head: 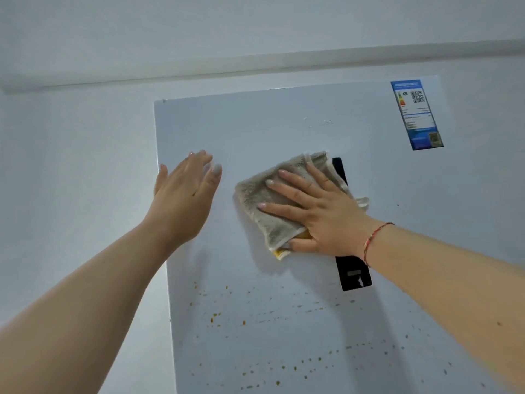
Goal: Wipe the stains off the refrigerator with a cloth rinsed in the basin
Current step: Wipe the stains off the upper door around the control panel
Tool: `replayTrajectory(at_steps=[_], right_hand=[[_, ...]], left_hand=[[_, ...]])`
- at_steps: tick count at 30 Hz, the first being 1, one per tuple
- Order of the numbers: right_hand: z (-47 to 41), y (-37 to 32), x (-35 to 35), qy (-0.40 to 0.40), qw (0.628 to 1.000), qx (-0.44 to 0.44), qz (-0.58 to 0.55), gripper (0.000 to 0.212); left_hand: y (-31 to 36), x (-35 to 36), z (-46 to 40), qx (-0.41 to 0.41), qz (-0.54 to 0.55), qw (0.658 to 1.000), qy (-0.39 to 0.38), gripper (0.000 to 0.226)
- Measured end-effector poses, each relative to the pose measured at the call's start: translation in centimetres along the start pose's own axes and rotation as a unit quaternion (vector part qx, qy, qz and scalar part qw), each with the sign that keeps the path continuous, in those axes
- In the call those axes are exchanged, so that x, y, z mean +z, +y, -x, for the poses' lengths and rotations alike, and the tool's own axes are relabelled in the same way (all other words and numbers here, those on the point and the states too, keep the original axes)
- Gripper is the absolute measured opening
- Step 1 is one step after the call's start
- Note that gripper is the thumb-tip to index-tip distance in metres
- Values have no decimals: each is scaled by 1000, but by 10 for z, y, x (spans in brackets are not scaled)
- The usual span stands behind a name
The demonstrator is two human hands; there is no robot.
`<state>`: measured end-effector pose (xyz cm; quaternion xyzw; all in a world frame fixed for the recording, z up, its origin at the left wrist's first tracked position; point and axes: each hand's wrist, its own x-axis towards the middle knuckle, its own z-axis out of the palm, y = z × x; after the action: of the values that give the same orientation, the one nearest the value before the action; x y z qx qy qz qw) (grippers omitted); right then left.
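Note:
The white refrigerator door (284, 132) fills the middle of the head view. Orange-brown stains (216, 317) speckle its lower part. A folded beige cloth (272, 200) with a yellow edge lies flat against the door. My right hand (315, 209) presses it there with straight, spread fingers. My left hand (184, 194) rests flat on the door near its left edge, fingers straight, apart from the cloth and holding nothing.
A black display panel (353, 273) runs down the door, partly hidden under my right hand and the cloth. A blue energy label (416, 115) is stuck at the door's top right. A white wall (71, 180) lies left of the refrigerator.

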<state>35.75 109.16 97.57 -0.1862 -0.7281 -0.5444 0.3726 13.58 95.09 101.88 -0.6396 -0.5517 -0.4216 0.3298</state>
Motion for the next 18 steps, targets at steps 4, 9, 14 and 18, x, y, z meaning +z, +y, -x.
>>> replayTrajectory(at_steps=[4, 9, 14, 18], right_hand=[[49, 60, 5, -34, 984, 173, -20, 72], [106, 93, 12, -26, 903, 421, -82, 78], [102, 49, 17, 11, 784, 610, -110, 81], [76, -17, 14, -9, 787, 606, -113, 81]], left_hand=[[-3, 0, 1, 4, 1, 1000, 11, 52], [6, -4, 2, -9, 38, 999, 31, 50], [-4, -1, -3, -36, 151, 988, 20, 50], [-15, -5, -5, -62, 246, 967, -10, 70]])
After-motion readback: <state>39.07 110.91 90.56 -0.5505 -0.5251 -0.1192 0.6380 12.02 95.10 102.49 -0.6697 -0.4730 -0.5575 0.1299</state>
